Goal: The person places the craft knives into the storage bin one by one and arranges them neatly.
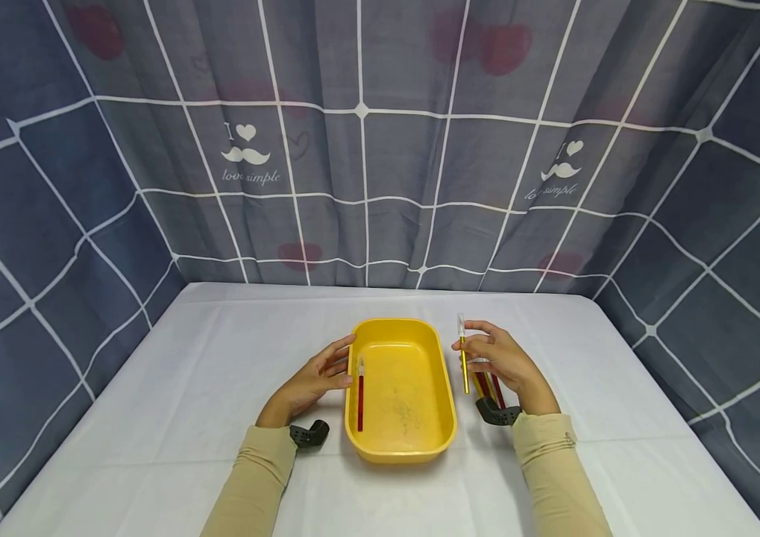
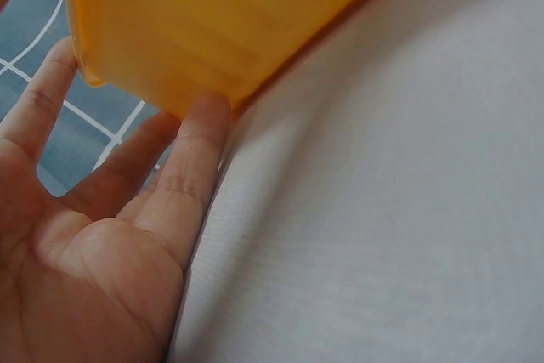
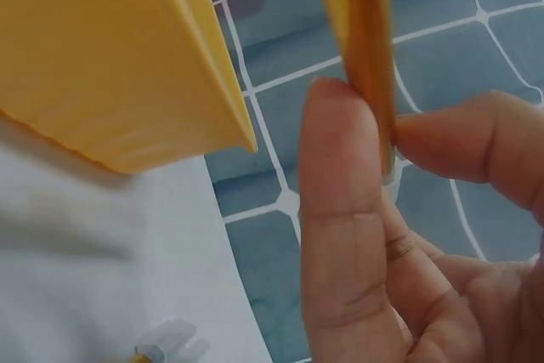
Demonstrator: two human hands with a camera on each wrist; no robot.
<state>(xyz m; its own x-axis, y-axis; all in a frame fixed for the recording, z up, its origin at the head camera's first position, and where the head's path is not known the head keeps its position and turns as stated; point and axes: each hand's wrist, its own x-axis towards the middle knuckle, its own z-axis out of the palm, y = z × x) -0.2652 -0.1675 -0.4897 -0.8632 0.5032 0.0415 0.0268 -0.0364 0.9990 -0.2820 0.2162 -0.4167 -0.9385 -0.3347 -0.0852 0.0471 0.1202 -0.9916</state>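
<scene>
A white-covered bench (image 1: 218, 358) carries a yellow tray (image 1: 406, 365), its long side running away from the person, with the left hand's (image 1: 315, 380) fingers loosely spread against its left wall. Just beside the right wall, the right hand (image 1: 506, 359) has its grip pinched on a yellow pen (image 1: 465, 367), the clear-capped end pointing away from the person, more pens (image 1: 484, 384) beneath. Inside, a red pen (image 1: 361, 406) lies along the left wall, clear end likewise farthest.

Booth-like space: checked curtains (image 1: 393, 160) bordering white-covered table (image 1: 218, 358).
</scene>
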